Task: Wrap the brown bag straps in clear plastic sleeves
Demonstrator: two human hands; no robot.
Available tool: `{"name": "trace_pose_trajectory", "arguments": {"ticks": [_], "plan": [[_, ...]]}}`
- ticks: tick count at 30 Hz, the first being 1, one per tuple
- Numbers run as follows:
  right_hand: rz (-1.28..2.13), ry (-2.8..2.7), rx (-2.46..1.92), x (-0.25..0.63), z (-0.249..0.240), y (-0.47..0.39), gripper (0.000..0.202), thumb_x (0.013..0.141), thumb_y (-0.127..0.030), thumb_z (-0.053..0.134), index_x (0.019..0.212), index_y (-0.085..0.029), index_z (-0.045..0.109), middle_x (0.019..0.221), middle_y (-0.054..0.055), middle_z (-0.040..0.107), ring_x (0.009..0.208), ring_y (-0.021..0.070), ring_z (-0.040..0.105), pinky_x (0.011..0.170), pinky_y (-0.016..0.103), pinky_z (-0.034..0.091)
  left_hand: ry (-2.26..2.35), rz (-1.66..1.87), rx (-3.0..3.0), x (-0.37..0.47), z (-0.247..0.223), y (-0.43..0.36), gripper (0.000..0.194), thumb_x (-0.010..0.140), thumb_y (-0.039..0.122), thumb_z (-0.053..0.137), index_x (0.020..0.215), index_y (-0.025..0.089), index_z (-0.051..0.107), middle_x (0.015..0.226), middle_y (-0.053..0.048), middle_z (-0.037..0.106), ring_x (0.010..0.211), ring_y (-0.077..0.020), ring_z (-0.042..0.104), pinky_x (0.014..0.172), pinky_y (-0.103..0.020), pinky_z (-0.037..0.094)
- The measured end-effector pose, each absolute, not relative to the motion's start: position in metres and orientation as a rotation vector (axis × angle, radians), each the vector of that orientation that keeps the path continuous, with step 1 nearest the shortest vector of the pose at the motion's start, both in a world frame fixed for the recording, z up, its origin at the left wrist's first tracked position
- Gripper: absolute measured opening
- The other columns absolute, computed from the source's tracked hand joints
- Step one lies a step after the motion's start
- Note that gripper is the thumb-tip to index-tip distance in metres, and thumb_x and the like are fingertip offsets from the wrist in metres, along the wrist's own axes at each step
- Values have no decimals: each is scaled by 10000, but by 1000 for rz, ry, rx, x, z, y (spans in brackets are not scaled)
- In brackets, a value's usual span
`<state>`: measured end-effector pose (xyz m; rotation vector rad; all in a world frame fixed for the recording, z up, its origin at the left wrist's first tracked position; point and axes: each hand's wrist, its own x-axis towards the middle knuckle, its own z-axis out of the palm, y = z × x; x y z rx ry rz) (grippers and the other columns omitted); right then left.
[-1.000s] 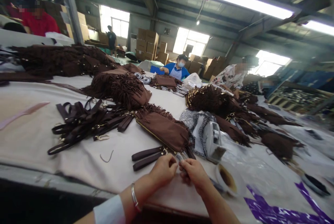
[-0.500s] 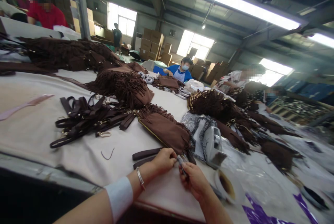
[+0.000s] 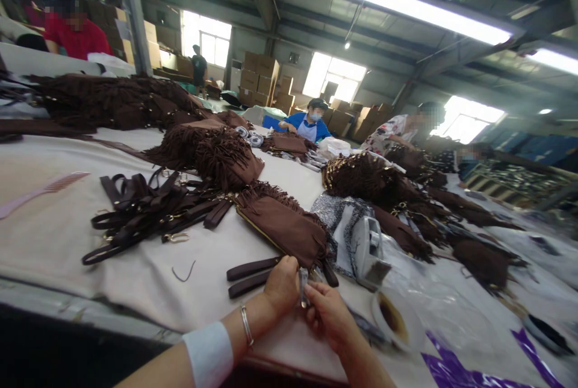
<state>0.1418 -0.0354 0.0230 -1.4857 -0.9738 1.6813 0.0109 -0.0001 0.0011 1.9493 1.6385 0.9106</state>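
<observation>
Near the table's front edge my left hand (image 3: pixel 282 285) is closed, its fingertips turned away from view. Close beside it, my right hand (image 3: pixel 326 311) pinches a small silver-grey strip (image 3: pixel 303 289), which stands between the two hands. What my left fingers grip is hidden. Just beyond both hands lies a brown fringed bag (image 3: pixel 284 222) with a gold zipper along its edge. A dark brown strap (image 3: pixel 250 269) runs out from the bag's near end, to the left of my left hand.
A pile of dark straps (image 3: pixel 144 204) with gold clasps and a pink comb (image 3: pixel 45 192) lie to the left. A tape dispenser (image 3: pixel 370 252), a tape roll (image 3: pixel 392 322) and purple plastic (image 3: pixel 460 367) are on the right. Heaped fringed bags (image 3: pixel 365 180) and several people stand beyond.
My hands have shifted slightly left and down. The right hand has turned, so the silver-grey strip now stands more upright between the hands. The bag stays in place.
</observation>
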Motion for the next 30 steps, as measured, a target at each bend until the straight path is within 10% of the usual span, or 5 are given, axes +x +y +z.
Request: {"name": "trace_pose_trajectory", "arguments": {"ticks": [8, 12, 16, 30], "plan": [[1595, -1080, -1615, 133, 20, -40, 370, 642, -538, 662, 704, -196, 534, 405, -58, 510, 277, 59, 350, 301, 172, 190, 1711, 841, 1699, 4, 12, 1, 278, 895, 312, 453, 728, 161, 616, 726, -61, 662, 683, -163, 582, 642, -267, 365], [1286, -1366, -1640, 126, 24, -41, 259, 732, -435, 583, 691, -181, 613, 483, 9, 613, 412, 141, 538, 404, 231, 375, 1617, 631, 1590, 5, 20, -2, 396, 850, 444, 499, 618, 151, 629, 614, -48, 628, 627, -176, 569, 571, -273, 336], [928, -1743, -1477, 127, 33, -43, 191, 769, -298, 549, 724, -185, 696, 759, 54, 733, 745, 205, 661, 675, 272, 487, 1560, 627, 1417, 6, 30, -2, 194, 774, 272, 598, 619, 156, 576, 635, -26, 598, 670, -169, 547, 597, -264, 350], [674, -1611, -1434, 146, 18, -17, 232, 812, -290, 551, 935, -217, 734, 966, 89, 731, 921, 256, 649, 858, 364, 486, 960, 444, 653, -14, 33, 4, 146, 741, 262, 550, 681, 178, 447, 550, 80, 357, 372, -27, 250, 380, -158, 103]]}}
